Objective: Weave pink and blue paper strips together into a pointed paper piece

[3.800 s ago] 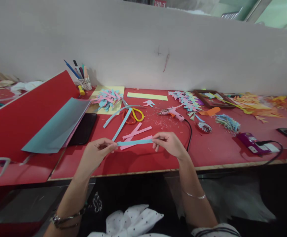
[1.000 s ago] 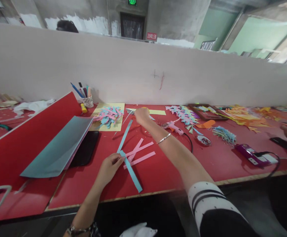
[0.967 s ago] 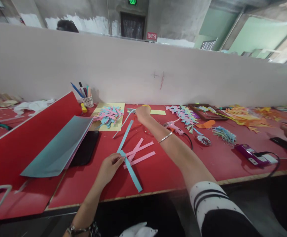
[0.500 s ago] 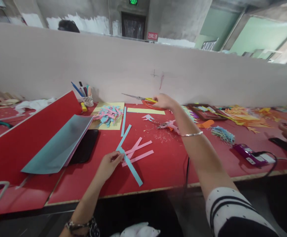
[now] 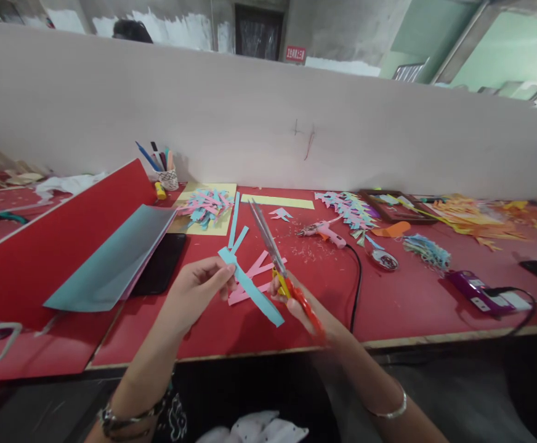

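Observation:
My left hand (image 5: pixel 206 284) pinches a light blue paper strip (image 5: pixel 260 299) near its upper end, the rest slanting down to the right. In my right hand (image 5: pixel 298 307) are scissors (image 5: pixel 273 246) with red and yellow handles, their blades pointing up and away and looking nearly closed. The blades stand to the right of the strip, apart from it. Several pink paper strips (image 5: pixel 254 271) lie crossed on the table, partly behind my hands. Another blue strip (image 5: pixel 239 240) lies just beyond my left hand.
Cut pink and blue pieces (image 5: pixel 208 208) are heaped on a yellow sheet (image 5: pixel 220 231). A pink glue gun (image 5: pixel 331 234) with a black cable lies right of the scissors. A black tablet-like slab (image 5: pixel 160 271) and leaning blue paper (image 5: pixel 116 264) are left. A purple power box (image 5: pixel 474 292) sits right.
My right hand has come back from the table's far side with the scissors, now near my left hand. The left hand has lifted the blue strip slightly.

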The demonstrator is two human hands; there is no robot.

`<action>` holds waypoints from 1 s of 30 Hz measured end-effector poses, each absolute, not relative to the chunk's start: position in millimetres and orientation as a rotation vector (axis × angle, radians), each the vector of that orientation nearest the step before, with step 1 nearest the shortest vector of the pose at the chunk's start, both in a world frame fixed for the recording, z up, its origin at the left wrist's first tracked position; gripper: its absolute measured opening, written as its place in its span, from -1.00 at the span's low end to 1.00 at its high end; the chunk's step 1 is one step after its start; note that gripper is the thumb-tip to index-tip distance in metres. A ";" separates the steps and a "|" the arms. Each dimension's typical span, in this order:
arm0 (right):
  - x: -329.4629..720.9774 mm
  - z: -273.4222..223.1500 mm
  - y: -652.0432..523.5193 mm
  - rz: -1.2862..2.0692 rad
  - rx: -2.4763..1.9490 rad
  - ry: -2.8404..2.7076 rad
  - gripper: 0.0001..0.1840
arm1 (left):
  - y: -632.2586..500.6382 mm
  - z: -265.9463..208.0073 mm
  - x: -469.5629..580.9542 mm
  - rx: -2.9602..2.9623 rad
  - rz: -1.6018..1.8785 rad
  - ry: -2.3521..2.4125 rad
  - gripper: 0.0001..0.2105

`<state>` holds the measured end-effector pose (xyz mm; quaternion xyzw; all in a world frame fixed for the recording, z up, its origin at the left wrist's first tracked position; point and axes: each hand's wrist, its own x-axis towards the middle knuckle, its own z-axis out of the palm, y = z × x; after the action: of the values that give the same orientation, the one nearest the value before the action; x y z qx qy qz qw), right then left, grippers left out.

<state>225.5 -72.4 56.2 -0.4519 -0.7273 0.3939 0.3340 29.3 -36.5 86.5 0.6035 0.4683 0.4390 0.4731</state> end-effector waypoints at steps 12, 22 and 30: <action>223.1 50.7 -80.1 1.027 -1.239 -1.913 -0.60 | -31.8 96.2 38.3 1.483 1.146 1.129 -0.76; 223.4 45.4 -82.3 1.009 -1.246 -1.920 -0.65 | -32.0 95.6 41.1 1.521 1.177 1.148 -0.79; 221.3 44.1 -84.8 0.966 -1.281 -1.920 -0.64 | -35.4 94.4 44.6 1.550 1.289 1.244 -0.80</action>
<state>221.3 -84.8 44.1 -0.4860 -0.7286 0.3663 0.3142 44.6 -35.4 94.4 0.6060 0.4866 0.5039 0.3769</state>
